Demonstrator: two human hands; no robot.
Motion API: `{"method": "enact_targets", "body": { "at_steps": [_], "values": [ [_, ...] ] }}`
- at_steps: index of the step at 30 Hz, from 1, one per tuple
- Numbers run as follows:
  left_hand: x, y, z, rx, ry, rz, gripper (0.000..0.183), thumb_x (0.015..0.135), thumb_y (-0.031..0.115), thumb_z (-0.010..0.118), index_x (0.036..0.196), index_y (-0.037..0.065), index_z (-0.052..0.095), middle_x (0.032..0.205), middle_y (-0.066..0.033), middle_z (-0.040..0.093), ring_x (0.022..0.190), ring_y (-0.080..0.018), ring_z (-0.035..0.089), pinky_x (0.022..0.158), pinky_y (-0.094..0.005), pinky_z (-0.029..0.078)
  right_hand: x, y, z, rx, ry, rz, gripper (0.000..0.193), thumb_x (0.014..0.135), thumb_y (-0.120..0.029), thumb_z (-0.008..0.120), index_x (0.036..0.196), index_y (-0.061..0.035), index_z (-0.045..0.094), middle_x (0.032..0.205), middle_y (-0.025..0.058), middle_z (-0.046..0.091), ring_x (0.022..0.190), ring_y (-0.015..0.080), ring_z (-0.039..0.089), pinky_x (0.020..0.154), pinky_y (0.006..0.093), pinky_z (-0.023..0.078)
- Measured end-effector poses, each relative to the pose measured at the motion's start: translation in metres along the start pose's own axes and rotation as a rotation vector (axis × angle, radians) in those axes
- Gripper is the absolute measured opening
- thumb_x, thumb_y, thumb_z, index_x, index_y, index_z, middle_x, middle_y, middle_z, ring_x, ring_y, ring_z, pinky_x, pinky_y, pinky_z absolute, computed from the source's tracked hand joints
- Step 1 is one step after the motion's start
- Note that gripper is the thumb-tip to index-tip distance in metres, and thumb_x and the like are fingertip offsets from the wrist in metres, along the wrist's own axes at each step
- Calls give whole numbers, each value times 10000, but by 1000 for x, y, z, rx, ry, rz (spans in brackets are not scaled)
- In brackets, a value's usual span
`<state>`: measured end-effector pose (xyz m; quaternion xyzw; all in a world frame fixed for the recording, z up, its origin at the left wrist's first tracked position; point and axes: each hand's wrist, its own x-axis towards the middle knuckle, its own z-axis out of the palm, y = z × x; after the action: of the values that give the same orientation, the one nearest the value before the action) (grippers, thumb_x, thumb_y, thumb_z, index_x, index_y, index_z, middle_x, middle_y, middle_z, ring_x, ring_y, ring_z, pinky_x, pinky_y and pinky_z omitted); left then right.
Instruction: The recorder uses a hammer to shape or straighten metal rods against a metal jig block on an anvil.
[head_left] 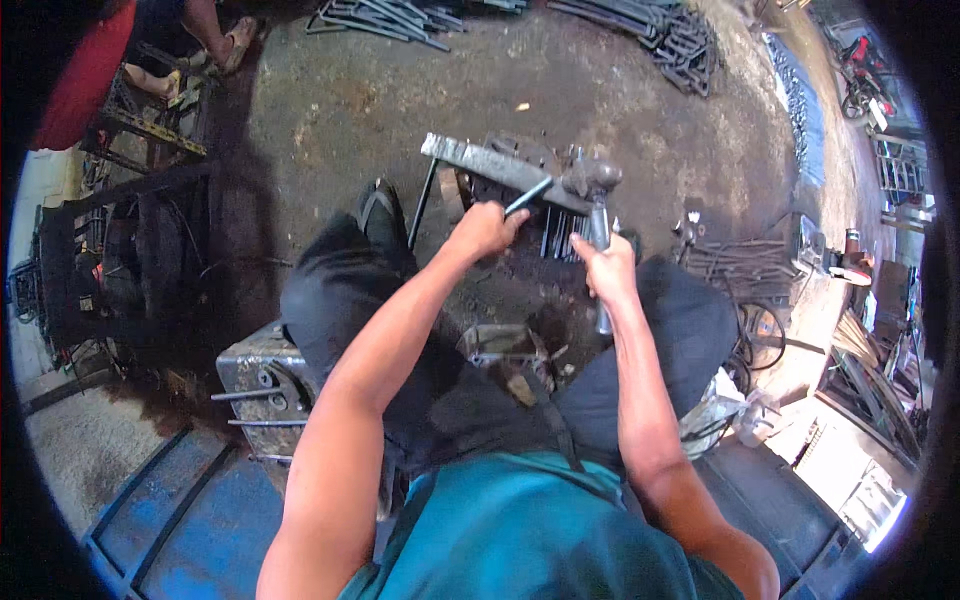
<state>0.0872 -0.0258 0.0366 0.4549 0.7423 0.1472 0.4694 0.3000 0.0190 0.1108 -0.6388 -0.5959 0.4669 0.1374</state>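
Note:
My left hand (484,231) is closed round a short metal rod (530,194), whose free end slants up to the right, by the edge of a low metal workbench (480,158). My right hand (610,270) grips a hammer (601,225) by its grey handle, with the thumb laid along it. The hammer's dark head (594,177) is at the right end of the bench; I cannot tell whether it touches anything. Several thin metal rods (560,236) stand or hang side by side below the bench edge, between my two hands.
Bent metal rods lie in piles (385,22) at the far side and another pile (680,45) at the far right. More rods (740,262) lie right of my knee. A metal block (262,372) stands left of my thigh, a dark machine (130,240) beyond it. Another person's foot (240,42) shows far left.

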Motion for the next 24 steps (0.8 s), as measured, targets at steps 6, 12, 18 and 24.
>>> {"method": "enact_targets", "body": {
  "at_steps": [6, 12, 18, 24],
  "values": [
    [-16, -4, 8, 156, 154, 129, 587, 958, 475, 507, 795, -62, 679, 827, -329, 640, 849, -486, 640, 786, -537, 504, -36, -99, -45, 340, -12, -94, 290, 873, -251, 743, 776, -94, 519, 515, -44, 448, 362, 60, 366, 341, 236, 282],
    [-26, 5, 2, 190, 167, 106, 559, 958, 450, 517, 808, -62, 682, 809, -326, 638, 836, -482, 643, 768, -542, 513, -51, -142, -57, 643, -4, -459, 234, 905, -186, 713, 791, -91, 533, 513, -42, 469, 388, 42, 411, 353, 219, 294],
    [-24, 18, -1, 166, 205, 126, 560, 958, 450, 519, 809, -65, 680, 782, -320, 639, 806, -484, 646, 738, -548, 518, -9, 9, 12, -93, 123, -263, 349, 870, -237, 721, 644, -22, 562, 548, 42, 548, 489, 137, 517, 499, 369, 409],
    [-16, 5, -2, 151, 292, 115, 532, 955, 452, 527, 813, -39, 674, 810, -310, 648, 814, -486, 646, 739, -550, 517, 0, -9, 8, -25, -33, -2, 311, 821, -236, 763, 721, 7, 597, 567, 40, 525, 553, 111, 483, 538, 341, 398]
  ]
}}
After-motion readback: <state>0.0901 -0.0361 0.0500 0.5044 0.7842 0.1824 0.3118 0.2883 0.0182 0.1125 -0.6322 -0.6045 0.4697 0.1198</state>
